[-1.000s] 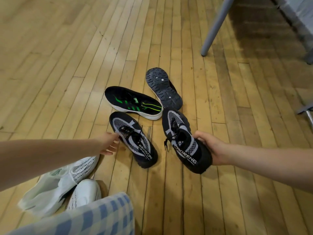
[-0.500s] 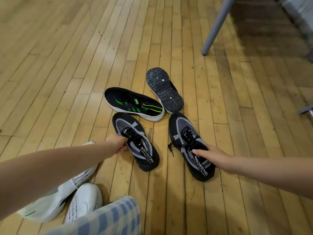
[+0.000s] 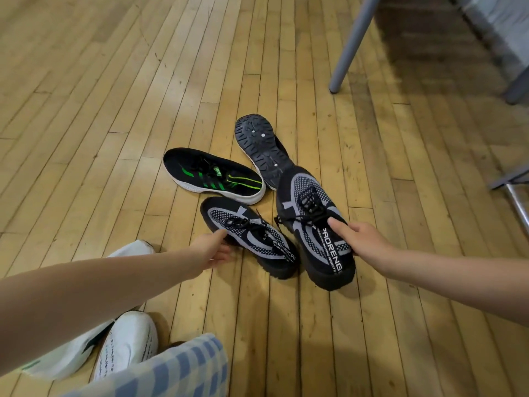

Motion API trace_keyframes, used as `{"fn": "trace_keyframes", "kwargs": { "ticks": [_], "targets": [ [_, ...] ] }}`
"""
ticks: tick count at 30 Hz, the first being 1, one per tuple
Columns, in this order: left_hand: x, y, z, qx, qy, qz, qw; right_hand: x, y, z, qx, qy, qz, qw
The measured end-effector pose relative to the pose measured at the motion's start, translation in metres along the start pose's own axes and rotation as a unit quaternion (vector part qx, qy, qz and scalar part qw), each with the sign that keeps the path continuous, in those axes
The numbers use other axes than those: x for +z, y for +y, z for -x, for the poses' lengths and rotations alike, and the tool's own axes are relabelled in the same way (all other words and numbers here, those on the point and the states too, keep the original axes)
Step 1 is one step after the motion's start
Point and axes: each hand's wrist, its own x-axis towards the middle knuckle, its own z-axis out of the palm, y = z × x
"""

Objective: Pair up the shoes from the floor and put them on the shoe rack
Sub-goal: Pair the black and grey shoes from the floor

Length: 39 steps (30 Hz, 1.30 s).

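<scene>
Head view, the only one. Right hand point(image 3: 362, 243) grips the right grey-and-black shoe point(image 3: 313, 224) at its collar, lower right of centre; since a moment ago that shoe has swung so its toe overlaps the upturned black sole point(image 3: 262, 150), and it looks lifted. Left hand point(image 3: 210, 249) has closed, pinching the matching left grey-and-black shoe point(image 3: 252, 236) at mid-side, centre frame. Judgement: this pair is secured, ready for the rack. Long axes: right shoe's toe points to the upper left, steeply; left shoe's likewise, flatter.
</scene>
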Motion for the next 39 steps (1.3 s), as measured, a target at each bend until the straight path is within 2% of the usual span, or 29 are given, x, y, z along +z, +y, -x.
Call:
{"fn": "trace_keyframes", "kwargs": {
  "ticks": [2, 5, 7, 9, 12, 16, 18, 22, 27, 30, 34, 39],
  "targets": [
    [0.005, 0.001, 0.012, -0.006, -0.028, 0.093, 0.995, 0.006, -0.014, -0.005, -0.030, -0.017, 0.012, 0.999],
    [0.019, 0.002, 0.037, -0.004, -0.083, 0.240, 0.967, 0.026, -0.033, -0.016, -0.065, -0.040, 0.018, 0.997],
    [0.028, 0.005, 0.047, 0.004, -0.116, 0.281, 0.953, 0.044, -0.042, -0.021, -0.074, -0.066, 0.025, 0.995],
    [0.031, 0.007, 0.050, 0.037, -0.120, 0.262, 0.957, 0.062, -0.047, -0.027, -0.075, -0.102, 0.040, 0.991],
    [0.017, 0.004, 0.046, 0.066, -0.055, 0.246, 0.965, 0.079, -0.054, -0.034, -0.076, -0.136, 0.069, 0.985],
    [-0.021, -0.005, 0.025, 0.049, 0.006, 0.263, 0.963, 0.082, -0.056, -0.056, -0.104, -0.068, 0.187, 0.974],
    [-0.039, -0.012, 0.017, 0.039, 0.035, 0.270, 0.961, 0.080, -0.050, -0.070, -0.083, -0.031, 0.273, 0.958],
    [-0.062, -0.027, 0.011, -0.002, 0.071, 0.314, 0.947, 0.084, -0.028, -0.089, -0.035, -0.071, 0.371, 0.925],
    [-0.070, -0.040, 0.003, -0.040, 0.096, 0.308, 0.946, 0.100, -0.025, -0.098, -0.029, -0.060, 0.368, 0.927],
    [-0.071, -0.041, 0.000, -0.037, 0.097, 0.281, 0.954, 0.100, -0.029, -0.104, -0.022, -0.065, 0.368, 0.927],
    [-0.072, -0.042, 0.000, -0.041, 0.093, 0.271, 0.957, 0.091, -0.030, -0.107, -0.065, -0.092, 0.374, 0.921],
    [-0.075, -0.044, -0.003, -0.023, 0.099, 0.232, 0.967, 0.084, -0.040, -0.111, -0.079, -0.111, 0.381, 0.915]
  ]
}}
